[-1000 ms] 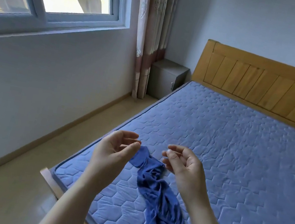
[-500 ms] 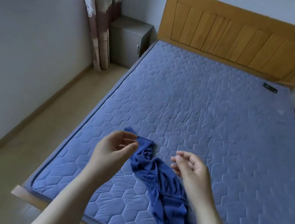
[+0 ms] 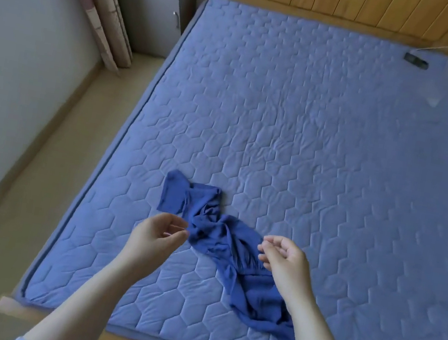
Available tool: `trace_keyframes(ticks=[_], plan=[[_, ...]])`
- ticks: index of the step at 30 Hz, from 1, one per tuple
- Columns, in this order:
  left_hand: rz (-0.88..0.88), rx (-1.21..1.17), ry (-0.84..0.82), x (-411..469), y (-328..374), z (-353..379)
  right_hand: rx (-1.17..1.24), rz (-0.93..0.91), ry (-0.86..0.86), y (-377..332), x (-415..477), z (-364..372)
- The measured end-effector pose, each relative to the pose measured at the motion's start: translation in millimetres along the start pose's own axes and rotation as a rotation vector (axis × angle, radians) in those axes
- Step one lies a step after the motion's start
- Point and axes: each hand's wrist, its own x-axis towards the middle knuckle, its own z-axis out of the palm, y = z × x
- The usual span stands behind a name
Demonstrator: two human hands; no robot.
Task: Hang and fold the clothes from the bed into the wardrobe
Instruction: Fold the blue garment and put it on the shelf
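Release looks done: no longer pinched, the blue garment [image 3: 217,237] lies crumpled on the near left of the bed [image 3: 337,159], and I see my left hand [image 3: 157,235] and right hand [image 3: 286,259] hovering either side of it, fingers [image 3: 178,223] loosely curled and empty, so flattening for the fold should come next.

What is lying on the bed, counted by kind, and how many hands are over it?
blue garment: 1
small dark object: 1
hands, left hand and right hand: 2
Total: 4
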Motion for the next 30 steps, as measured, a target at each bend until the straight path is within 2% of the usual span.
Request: trace_keyframes(ticks=[9, 14, 22, 30], plan=[[-0.15, 0.105, -0.176, 51, -53, 30, -0.123, 0.237, 0.033, 85, 24, 10], [-0.209, 0.189, -0.217, 75, -82, 39, -0.184, 0.352, 0.015, 123, 38, 33], [-0.267, 0.332, -0.263, 120, -134, 58, -0.414, 0.479, -0.059, 182, 81, 72], [-0.274, 0.322, -0.301, 158, -173, 83, -0.301, 0.575, -0.011, 232, 123, 102]])
